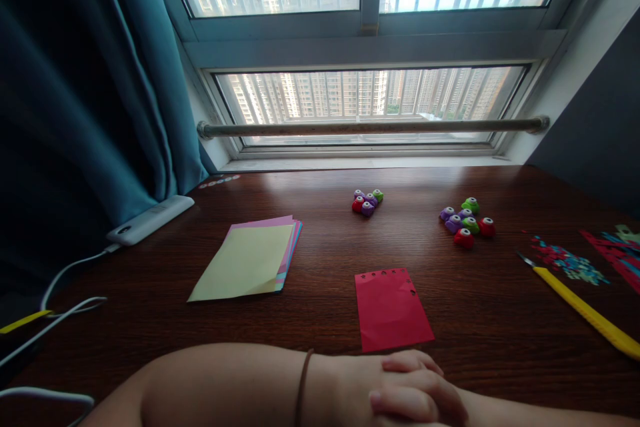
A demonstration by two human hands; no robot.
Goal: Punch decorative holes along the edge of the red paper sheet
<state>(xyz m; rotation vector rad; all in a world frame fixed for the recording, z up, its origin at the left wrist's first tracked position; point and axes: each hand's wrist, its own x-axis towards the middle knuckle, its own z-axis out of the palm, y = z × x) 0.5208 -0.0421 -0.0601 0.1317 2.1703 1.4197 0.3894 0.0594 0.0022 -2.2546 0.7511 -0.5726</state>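
My left forearm lies across the front of the desk, a thin brown band round its wrist [340, 377]. My right hand [417, 393] comes from the right and rests over that wrist, fingers bent and a little apart, with no object seen in it. The fingers of my left hand are hidden beneath or below the picture. Just beyond the hands lies a red paper sheet [393, 313] with small punched holes along its top edge and upper right side. A stack of coloured paper [240, 263], pale yellow on top, is further left.
Two groups of small craft punches [367, 209], [464, 238] stand farther back. At right lie a yellow craft knife [580, 307], paper confetti [570, 260] and coloured paper strips [615, 257]. A white power strip [153, 220] with cables is by the curtain [150, 113]; a window is behind.
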